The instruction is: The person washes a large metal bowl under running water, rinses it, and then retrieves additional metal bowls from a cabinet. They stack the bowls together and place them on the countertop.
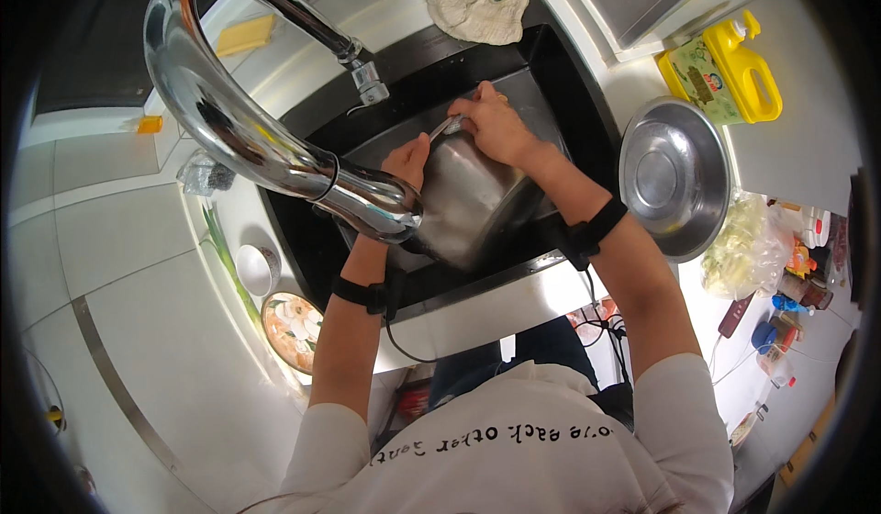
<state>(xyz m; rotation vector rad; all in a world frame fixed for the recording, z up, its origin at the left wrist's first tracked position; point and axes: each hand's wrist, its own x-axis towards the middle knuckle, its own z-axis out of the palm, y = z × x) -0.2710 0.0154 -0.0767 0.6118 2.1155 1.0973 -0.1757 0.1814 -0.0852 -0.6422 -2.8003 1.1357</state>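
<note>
A stainless steel pot or basin (458,183) sits tilted in the black sink (592,94), its rounded side towards me. At its far left edge is my left hand (409,159), its thumb and fingers closed on the rim; the chrome tap hides part of this hand and wrist. My right hand (495,123) bends over the far edge of the vessel. Pinched under its fingers is a small grey-white textured pad (454,126), pressed near the rim. A thin pale edge shows between the two hands; what it belongs to is unclear.
A large chrome tap (255,149) arches over the sink's left side. A beige cloth (478,15) drapes over the back edge. To the right stand a steel basin (657,177), a yellow detergent jug (743,73) and bagged vegetables (740,245). A white bowl (257,269) and floral plate (292,328) lie left.
</note>
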